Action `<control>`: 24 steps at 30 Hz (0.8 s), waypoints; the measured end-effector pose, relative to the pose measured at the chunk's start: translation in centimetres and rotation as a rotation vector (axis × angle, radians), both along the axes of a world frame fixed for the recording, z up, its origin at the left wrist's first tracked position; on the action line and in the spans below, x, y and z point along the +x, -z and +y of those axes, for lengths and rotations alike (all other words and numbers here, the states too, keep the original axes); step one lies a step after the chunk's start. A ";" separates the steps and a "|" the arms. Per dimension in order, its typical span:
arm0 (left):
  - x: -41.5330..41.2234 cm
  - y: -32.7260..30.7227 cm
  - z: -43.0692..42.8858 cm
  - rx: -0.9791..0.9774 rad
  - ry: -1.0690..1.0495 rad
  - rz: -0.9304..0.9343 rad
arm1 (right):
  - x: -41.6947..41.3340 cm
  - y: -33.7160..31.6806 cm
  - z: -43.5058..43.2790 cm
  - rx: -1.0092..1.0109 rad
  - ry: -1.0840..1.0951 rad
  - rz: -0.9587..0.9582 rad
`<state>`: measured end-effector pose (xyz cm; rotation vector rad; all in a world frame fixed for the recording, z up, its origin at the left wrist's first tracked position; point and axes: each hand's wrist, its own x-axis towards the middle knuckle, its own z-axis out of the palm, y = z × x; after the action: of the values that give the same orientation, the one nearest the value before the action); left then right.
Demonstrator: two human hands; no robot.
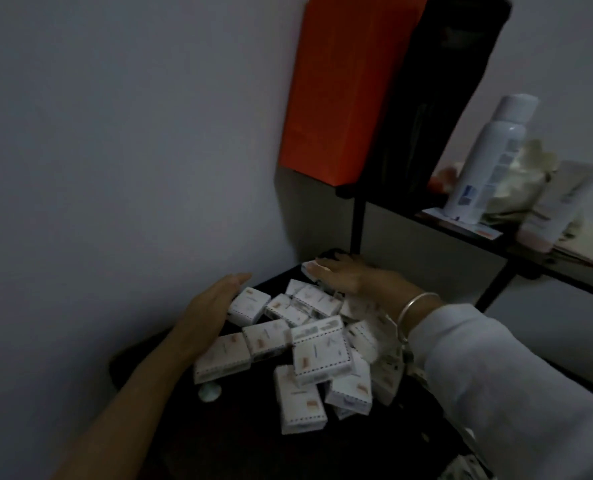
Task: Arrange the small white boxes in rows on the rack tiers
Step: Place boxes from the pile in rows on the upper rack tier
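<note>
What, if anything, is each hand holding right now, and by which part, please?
The right hand rests fingers-down over a small white box at the back; whether gripped is unclear. The left hand lies open-palmed against the pile's edge box.

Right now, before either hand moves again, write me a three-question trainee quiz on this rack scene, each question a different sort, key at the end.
1. True or false: the small white boxes already stand in neat rows on the lower tier.
2. Multiple choice: the white spray bottle stands on A) the lower tier, B) the upper tier, C) the floor.
3. Short answer: which wrist wears the silver bangle, and where does that hand lie?

Key
1. False: they lie in a loose heap.
2. B.
3. The right; the right hand lies over boxes at the far edge of the heap, while the left hand lies flat against its left side.
</note>
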<state>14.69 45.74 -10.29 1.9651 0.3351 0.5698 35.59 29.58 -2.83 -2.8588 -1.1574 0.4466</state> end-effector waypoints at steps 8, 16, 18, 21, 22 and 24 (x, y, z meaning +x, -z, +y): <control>-0.4 -0.3 -2.5 0.223 0.091 0.149 | 1.4 2.2 0.0 -0.109 -0.010 0.000; -1.9 0.4 -6.9 0.205 0.052 0.159 | -1.1 2.2 -5.1 -0.065 -0.054 0.009; -2.5 0.6 -8.3 0.209 0.051 0.154 | -1.5 2.4 -6.6 -0.060 -0.061 0.001; -3.4 0.5 -10.8 0.202 0.054 0.127 | -2.2 2.6 -9.1 -0.068 -0.063 -0.004; -3.7 0.3 -11.6 0.198 0.045 0.135 | -2.5 2.6 -9.9 -0.064 -0.059 0.005; -4.2 0.0 -13.0 0.209 0.023 0.153 | -3.1 2.5 -11.5 -0.056 -0.042 0.027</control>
<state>10.54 32.75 -10.27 2.2182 0.3593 0.4550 32.54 18.09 -5.36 -2.8706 -1.2212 0.5267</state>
